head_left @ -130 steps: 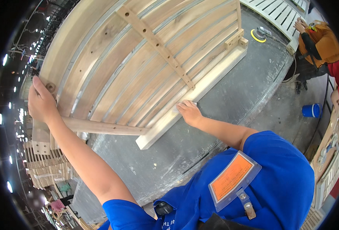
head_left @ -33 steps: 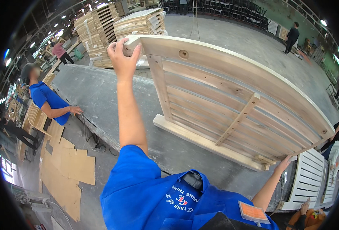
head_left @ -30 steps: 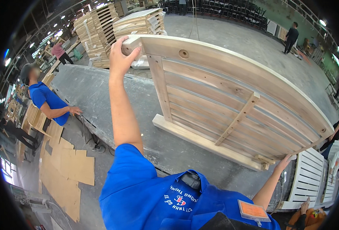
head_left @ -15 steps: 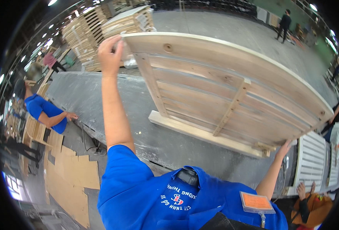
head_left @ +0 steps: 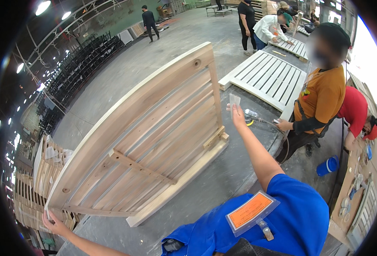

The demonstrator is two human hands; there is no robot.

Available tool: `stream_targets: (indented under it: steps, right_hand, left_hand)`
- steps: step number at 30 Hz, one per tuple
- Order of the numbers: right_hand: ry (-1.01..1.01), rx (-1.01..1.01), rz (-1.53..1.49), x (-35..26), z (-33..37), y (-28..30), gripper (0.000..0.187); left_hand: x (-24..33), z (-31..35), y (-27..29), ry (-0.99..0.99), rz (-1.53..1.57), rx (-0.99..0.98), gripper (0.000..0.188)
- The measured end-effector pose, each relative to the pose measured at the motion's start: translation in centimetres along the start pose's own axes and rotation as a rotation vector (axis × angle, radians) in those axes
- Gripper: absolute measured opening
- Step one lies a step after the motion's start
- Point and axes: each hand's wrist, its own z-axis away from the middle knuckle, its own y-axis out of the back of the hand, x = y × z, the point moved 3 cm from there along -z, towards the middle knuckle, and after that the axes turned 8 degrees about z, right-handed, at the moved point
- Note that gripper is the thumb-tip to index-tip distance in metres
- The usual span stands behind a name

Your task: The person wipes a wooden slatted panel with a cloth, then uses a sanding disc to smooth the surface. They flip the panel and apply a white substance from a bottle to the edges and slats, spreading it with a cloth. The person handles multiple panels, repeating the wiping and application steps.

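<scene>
A slatted wooden panel (head_left: 154,123) with an arched rail stands tilted on edge on the grey worktable (head_left: 197,198). It looks like a bed headboard, with a short brace across its slats and a thick straight rail along the bottom. At the panel's left corner, my left hand (head_left: 55,225) has its fingers closed round the edge. My right hand (head_left: 238,116) is raised just beyond the panel's right end, apart from it. Between its thumb and fingers is a thin, pale, flat pad (head_left: 234,101); its exact kind is unclear.
Beside my right hand lies a hand tool with a hose (head_left: 252,114). White slatted panels (head_left: 269,77) rest further along the table. A person in an orange shirt (head_left: 322,94) stands close on the right, near a blue bucket (head_left: 327,165). Stacked wooden parts (head_left: 47,170) are at left.
My view has swung to the right. My right hand has come off the panel's right end and now shows the pale pad. My left hand stays at the left corner.
</scene>
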Motion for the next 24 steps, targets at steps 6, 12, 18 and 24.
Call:
stream_targets:
  steps: [6, 12, 18, 24]
  right_hand:
    - [0.193, 0.069, -0.062, -7.7, 2.3, 4.6, 0.038]
    - [0.441, -0.053, -0.064, -18.2, 4.3, 6.5, 0.036]
    - [0.308, -0.045, 0.104, -30.1, 11.9, 6.6, 0.035]
    - [1.112, -0.536, 0.005, -38.5, 21.9, -4.3, 0.042]
  left_hand:
    - [-0.7, -0.1, 1.0, 0.06, 0.138, -0.067, 0.034]
    - [-1.6, -0.2, 2.4, 0.159, 0.167, -0.173, 0.034]
    - [0.4, 1.5, 3.7, 0.057, -0.02, -0.034, 0.034]
    - [5.9, 3.2, 6.6, 0.099, 0.32, 0.169, 0.087]
